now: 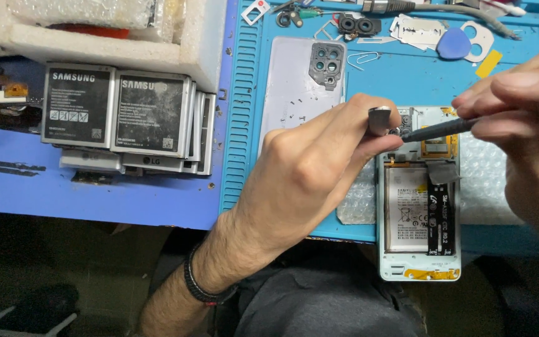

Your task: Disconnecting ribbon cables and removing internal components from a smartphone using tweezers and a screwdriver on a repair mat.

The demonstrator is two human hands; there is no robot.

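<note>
An opened white phone [419, 215] lies on bubble wrap, its battery and a black flex strip exposed. My left hand [310, 168] pinches a small grey metal part [380, 120] over the phone's top end. My right hand [525, 118] grips a thin dark tool [438, 129], whose tip meets the phone's top corner beside the metal part. The phone's pale lilac back cover [294, 93] with a dark camera frame lies to the left on the blue mat [244, 125].
Several flat phone batteries [120, 115] are stacked at left beside a white foam box [201, 50]. A blue pick [455, 43], a paper clip [363, 58], small metal shields and a cable lie along the mat's far edge.
</note>
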